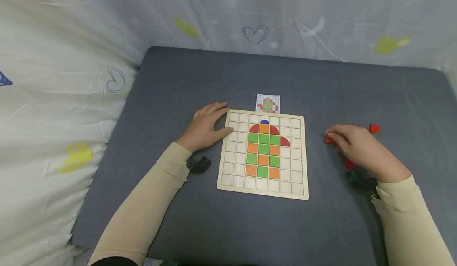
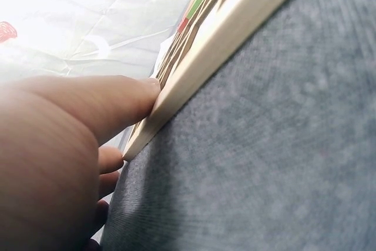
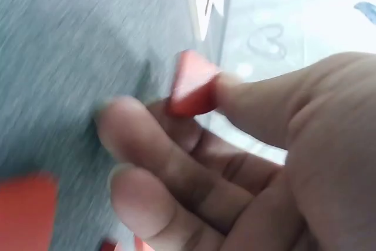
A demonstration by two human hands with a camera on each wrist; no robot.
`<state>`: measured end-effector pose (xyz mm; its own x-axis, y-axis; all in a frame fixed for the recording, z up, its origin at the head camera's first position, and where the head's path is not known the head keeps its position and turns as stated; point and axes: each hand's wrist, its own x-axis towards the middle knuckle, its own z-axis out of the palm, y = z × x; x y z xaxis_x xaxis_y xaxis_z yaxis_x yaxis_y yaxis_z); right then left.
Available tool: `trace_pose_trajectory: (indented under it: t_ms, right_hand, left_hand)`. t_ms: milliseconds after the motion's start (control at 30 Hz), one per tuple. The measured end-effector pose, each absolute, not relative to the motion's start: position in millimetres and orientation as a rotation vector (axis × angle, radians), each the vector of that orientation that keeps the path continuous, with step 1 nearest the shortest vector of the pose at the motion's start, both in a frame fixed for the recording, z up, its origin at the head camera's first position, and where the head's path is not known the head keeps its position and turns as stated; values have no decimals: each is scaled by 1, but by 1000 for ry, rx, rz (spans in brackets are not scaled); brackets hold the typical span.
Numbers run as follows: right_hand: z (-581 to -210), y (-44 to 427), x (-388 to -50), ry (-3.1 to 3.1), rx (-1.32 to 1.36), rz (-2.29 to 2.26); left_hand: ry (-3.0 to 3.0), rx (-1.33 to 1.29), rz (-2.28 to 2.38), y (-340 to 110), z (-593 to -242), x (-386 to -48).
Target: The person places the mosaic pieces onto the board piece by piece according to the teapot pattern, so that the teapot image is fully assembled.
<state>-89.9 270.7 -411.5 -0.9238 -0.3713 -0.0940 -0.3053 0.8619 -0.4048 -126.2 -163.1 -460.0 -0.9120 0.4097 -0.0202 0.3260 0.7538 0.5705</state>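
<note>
A square wooden grid board [image 1: 228,180] lies on the table, with green, orange, red and blue pieces set in its cells. My left hand [image 1: 205,127] rests at its left side, the thumb on the rim and the fingers extended toward the upper left corner. To the right of the board, my right hand [image 1: 367,151] pinches a small red quarter-round-looking piece [image 3: 192,89] between thumb and fingertips. The right wrist view shows this piece held off the cloth and blurred. Below that hand lies another red piece [image 1: 350,163], partly covered.
A loose red piece [image 1: 375,128] lies beyond the right hand. A printed pattern card [image 1: 267,104] sits against the board's far edge, its lower part hidden. Grey cloth covers the table [image 1: 200,226], and a printed curtain [image 1: 221,24] hangs behind and on the left.
</note>
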Motion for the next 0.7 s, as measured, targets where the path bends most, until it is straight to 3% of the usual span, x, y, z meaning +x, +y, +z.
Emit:
trace_pose_trajectory:
  t_ms: [700]
  right_hand:
    - [-408, 206, -94, 2582, -582, -788]
  left_hand:
    - [2819, 594, 860, -163, -462, -127]
